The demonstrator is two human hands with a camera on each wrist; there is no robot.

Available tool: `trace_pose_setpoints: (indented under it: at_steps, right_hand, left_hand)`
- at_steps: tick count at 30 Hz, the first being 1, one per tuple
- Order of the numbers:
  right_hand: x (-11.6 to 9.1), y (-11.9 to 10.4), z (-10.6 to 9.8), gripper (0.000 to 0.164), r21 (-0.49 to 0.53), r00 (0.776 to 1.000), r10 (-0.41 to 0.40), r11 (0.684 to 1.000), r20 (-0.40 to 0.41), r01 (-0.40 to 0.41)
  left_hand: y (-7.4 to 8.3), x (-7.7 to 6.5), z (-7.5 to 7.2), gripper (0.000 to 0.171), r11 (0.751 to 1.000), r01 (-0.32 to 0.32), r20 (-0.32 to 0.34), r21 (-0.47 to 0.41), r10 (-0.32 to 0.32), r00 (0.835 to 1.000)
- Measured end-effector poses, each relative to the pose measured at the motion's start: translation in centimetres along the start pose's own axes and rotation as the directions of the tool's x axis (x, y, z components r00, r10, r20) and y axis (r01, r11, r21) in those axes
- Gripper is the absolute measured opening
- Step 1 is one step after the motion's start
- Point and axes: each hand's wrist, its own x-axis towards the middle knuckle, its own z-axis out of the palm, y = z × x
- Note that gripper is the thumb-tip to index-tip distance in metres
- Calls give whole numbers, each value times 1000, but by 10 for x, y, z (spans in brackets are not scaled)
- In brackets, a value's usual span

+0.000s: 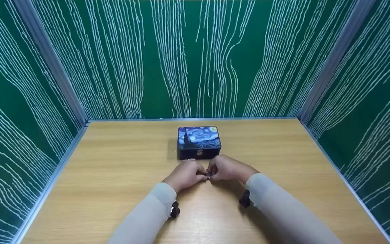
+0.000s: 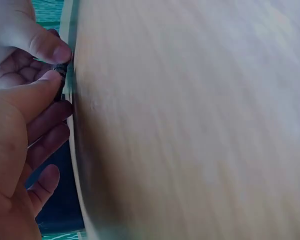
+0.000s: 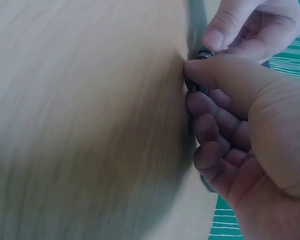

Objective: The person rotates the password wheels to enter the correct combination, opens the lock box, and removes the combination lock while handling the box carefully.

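Between both hands is a small, dark, ridged object (image 1: 209, 177); its exact kind cannot be made out. My left hand (image 1: 186, 174) pinches one end with thumb and fingers. From the other side, my right hand (image 1: 229, 168) pinches it too, the fingertips of the two hands nearly meeting. In the left wrist view the dark piece (image 2: 61, 72) shows between the two thumbs, and the right wrist view shows its ridged end (image 3: 205, 53). Much of it is hidden by fingers. Just beyond the hands sits a closed tin box (image 1: 199, 138) with a swirling blue night-sky picture on its lid.
The wooden table (image 1: 124, 152) extends around the hands and box. Green panels with white wavy lines (image 1: 161, 67) stand at the back and both sides, joined by grey metal posts (image 1: 333, 64). A metal clasp (image 1: 199, 152) is on the box's front.
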Motion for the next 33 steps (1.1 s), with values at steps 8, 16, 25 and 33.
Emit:
trace_pose_setpoints:
  at_steps: [8,16,25,33]
  right_hand:
    - [-4,4,0,7,-8,999,-31,999,37,31]
    - [-6,7,1,8,-19,998,-66,998,19,67]
    - [-13,6,-21,18,-27,1000,-22,999,-18,22]
    - [-30,5,-62,21,-2,984,37,999,-171,-38]
  left_hand:
    - [6,-2,4,12,999,37,11,-3,-37,999]
    - [5,-3,5,11,999,39,18,-3,-39,999]
    - [-8,-14,-23,20,980,183,15,-75,-182,983]
    - [-26,-26,-72,31,980,190,-164,-59,-197,967]
